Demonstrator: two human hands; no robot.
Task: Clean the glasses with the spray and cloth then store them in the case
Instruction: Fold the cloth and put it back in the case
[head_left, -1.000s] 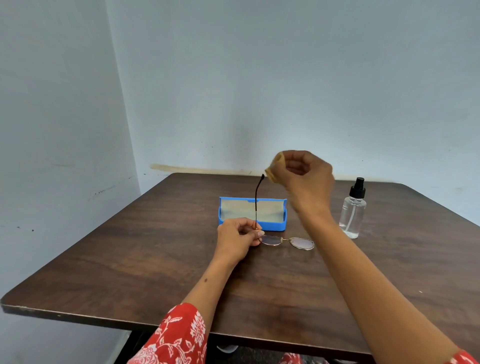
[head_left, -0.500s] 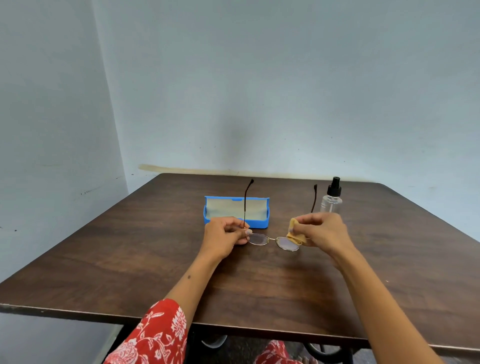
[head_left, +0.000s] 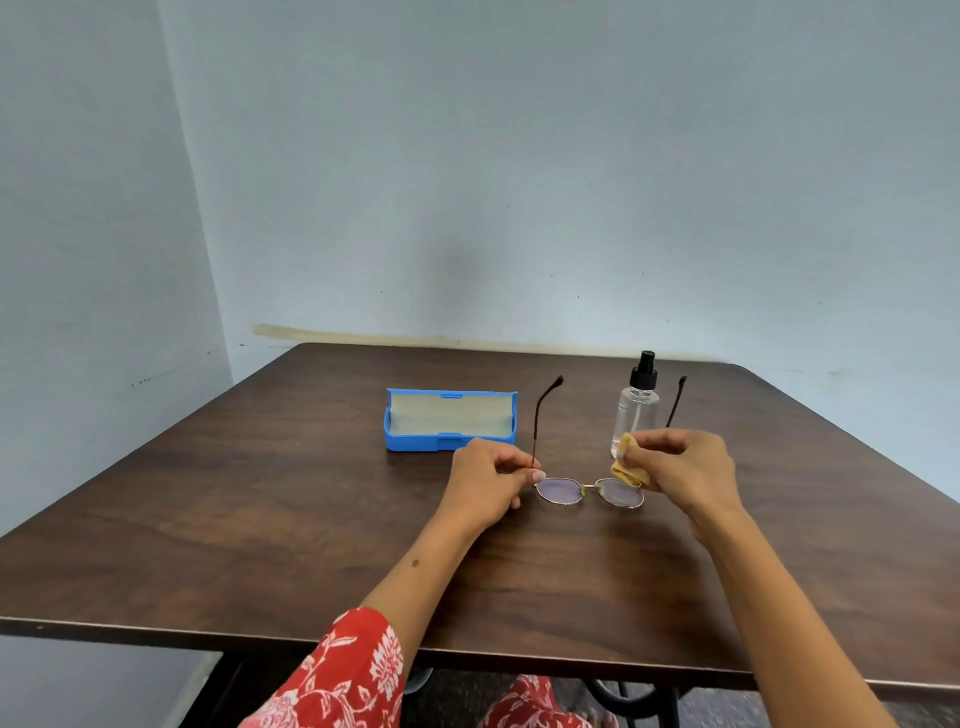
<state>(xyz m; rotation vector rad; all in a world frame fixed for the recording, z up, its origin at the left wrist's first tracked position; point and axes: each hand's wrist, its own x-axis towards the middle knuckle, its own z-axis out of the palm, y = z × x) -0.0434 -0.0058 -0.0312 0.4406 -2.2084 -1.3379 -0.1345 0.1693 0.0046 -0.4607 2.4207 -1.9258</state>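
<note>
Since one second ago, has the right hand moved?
Yes. The right hand with the cloth came down from above the case to the right lens of the glasses, in front of the spray bottle.

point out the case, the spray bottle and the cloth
case (head_left: 415, 446): head view, blue front wall
spray bottle (head_left: 637, 405): head view, clear body under the black pump
cloth (head_left: 626, 472): head view, yellow fold below the right hand's fingertips
</note>
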